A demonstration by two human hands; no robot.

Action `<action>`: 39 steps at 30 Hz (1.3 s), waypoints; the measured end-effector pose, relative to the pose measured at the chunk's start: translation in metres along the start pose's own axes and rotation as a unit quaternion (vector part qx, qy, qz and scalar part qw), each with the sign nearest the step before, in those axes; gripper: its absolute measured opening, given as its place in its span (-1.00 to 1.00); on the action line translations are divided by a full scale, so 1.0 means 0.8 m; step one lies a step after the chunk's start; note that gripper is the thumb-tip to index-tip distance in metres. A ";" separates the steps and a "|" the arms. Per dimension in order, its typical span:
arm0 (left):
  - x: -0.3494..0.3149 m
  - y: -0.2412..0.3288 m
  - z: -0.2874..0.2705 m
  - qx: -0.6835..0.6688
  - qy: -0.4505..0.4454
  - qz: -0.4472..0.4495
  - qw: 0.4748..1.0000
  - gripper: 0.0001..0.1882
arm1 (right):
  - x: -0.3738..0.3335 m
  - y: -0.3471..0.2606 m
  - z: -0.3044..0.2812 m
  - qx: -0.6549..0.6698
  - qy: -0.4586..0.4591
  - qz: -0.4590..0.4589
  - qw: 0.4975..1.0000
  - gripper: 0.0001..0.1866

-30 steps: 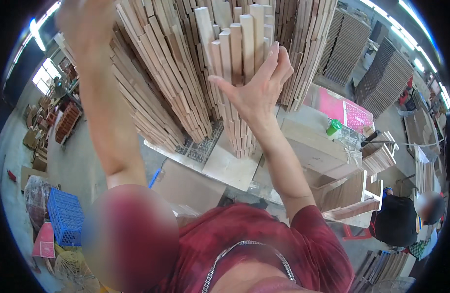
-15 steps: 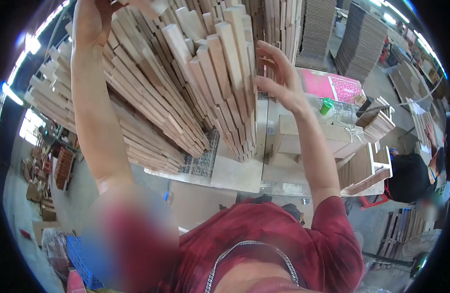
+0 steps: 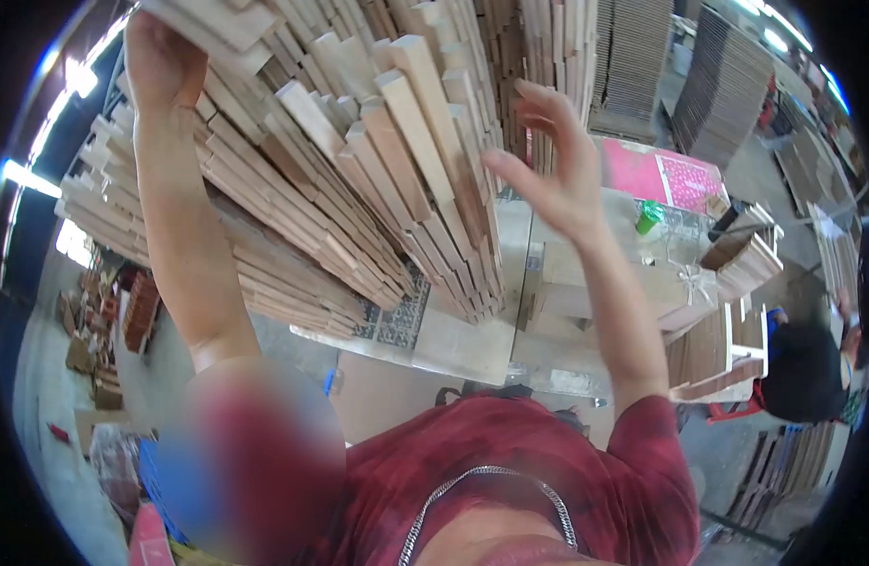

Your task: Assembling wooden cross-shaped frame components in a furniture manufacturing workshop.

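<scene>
Pale tabletop (image 3: 463, 354) before you, under the strip stacks. Your left hand (image 3: 163, 71) meets wooden strips (image 3: 217, 24) at upper left; its fingers are hidden, so its grip cannot be told. Your right hand (image 3: 557, 160), fingers spread, stands just beside the front stack (image 3: 430, 174), perhaps to steady it; close packing likely keeps it upright. Beyond: green container (image 3: 649, 217), pink sheet (image 3: 632, 162), then brown sheet piles (image 3: 722, 85).

We wear a dark-red T-shirt (image 3: 510, 448) mottled with darker patches, its right sleeve (image 3: 653, 448) short, and 1 silver chain necklace (image 3: 491, 470) of close-set links. Our 2 hands (image 3: 568, 174) are bare, and our left sleeve (image 3: 264, 448) is blurred.
</scene>
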State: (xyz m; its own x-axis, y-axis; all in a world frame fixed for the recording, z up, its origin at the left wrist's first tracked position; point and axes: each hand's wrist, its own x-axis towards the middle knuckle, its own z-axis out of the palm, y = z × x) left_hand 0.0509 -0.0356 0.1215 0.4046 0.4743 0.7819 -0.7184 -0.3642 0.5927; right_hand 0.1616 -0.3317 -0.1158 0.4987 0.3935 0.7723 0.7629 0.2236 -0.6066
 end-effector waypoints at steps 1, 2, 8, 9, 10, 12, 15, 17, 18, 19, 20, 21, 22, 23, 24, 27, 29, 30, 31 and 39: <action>0.002 -0.005 -0.001 -0.014 -0.015 0.030 0.999 -0.54 | -0.016 -0.016 0.002 -0.091 0.068 -0.028 0.993 0.01; 0.005 -0.015 -0.002 -0.029 -0.032 0.058 0.997 -0.60 | -0.028 -0.033 0.010 -0.088 0.056 -0.027 0.994 0.01; 0.016 -0.011 -0.021 0.040 -0.032 0.014 0.999 -0.64 | -0.028 -0.077 0.109 -0.302 0.127 -0.108 0.939 0.37; 0.035 -0.021 -0.035 -0.090 -0.123 -0.087 0.985 -0.63 | -0.028 -0.077 0.121 -0.303 0.123 -0.111 0.938 0.37; 0.048 -0.027 -0.044 -0.217 -0.213 -0.183 0.935 -0.62 | -0.026 -0.074 0.132 -0.332 0.153 -0.101 0.925 0.37; -0.035 0.003 0.023 -0.075 -0.148 -0.053 0.985 -0.62 | -0.024 -0.059 0.139 -0.374 0.201 -0.077 0.902 0.38; -0.056 0.025 0.013 0.090 -0.061 0.056 0.993 -0.61 | -0.026 -0.062 0.160 -0.390 0.215 -0.057 0.893 0.37; -0.061 0.019 0.002 0.021 -0.146 0.113 0.983 -0.60 | -0.025 -0.055 0.166 -0.402 0.226 -0.067 0.885 0.34; -0.063 0.018 0.002 0.015 -0.146 0.112 0.983 -0.60 | -0.025 -0.052 0.166 -0.410 0.230 -0.065 0.880 0.31; -0.065 0.018 0.008 0.025 -0.118 0.099 0.988 -0.60 | -0.025 -0.051 0.165 -0.417 0.234 -0.063 0.876 0.28; -0.067 0.019 0.014 0.035 -0.089 0.086 0.992 -0.61 | -0.024 -0.050 0.165 -0.416 0.237 -0.062 0.876 0.24; -0.066 0.017 0.015 0.045 -0.061 0.073 0.994 -0.61 | -0.024 -0.050 0.166 -0.422 0.238 -0.061 0.873 0.24; -0.058 0.010 0.009 0.039 -0.063 0.072 0.995 -0.61 | -0.024 -0.051 0.167 -0.423 0.237 -0.059 0.873 0.24; -0.044 0.000 0.002 -0.008 -0.092 0.048 0.995 -0.61 | -0.023 -0.053 0.164 -0.425 0.238 -0.059 0.872 0.24; -0.035 -0.008 -0.003 -0.056 -0.121 0.024 0.991 -0.62 | -0.024 -0.052 0.163 -0.432 0.241 -0.058 0.867 0.24; -0.032 -0.018 -0.001 -0.035 -0.106 0.036 0.993 -0.63 | -0.025 -0.048 0.161 -0.408 0.245 -0.073 0.876 0.21; -0.027 -0.024 0.001 -0.051 -0.123 0.034 0.990 -0.62 | -0.023 -0.050 0.160 -0.401 0.253 -0.079 0.877 0.18; -0.023 -0.029 -0.001 -0.060 -0.135 0.031 0.989 -0.61 | -0.023 -0.051 0.158 -0.403 0.257 -0.081 0.875 0.18; -0.017 -0.038 -0.007 -0.067 -0.148 0.029 0.986 -0.60 | -0.023 -0.053 0.157 -0.407 0.257 -0.082 0.873 0.15; 0.033 -0.091 -0.014 -0.209 -0.244 -0.018 0.947 -0.52 | -0.019 -0.052 0.136 -0.404 0.248 -0.083 0.877 0.05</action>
State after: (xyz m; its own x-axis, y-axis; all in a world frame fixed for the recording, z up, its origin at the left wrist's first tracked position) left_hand 0.1078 0.0127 0.0968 0.5735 0.0157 0.8190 -0.8188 0.0425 0.5725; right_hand 0.0777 -0.2503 -0.1229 0.3175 -0.0662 0.9459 0.7844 -0.5423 -0.3012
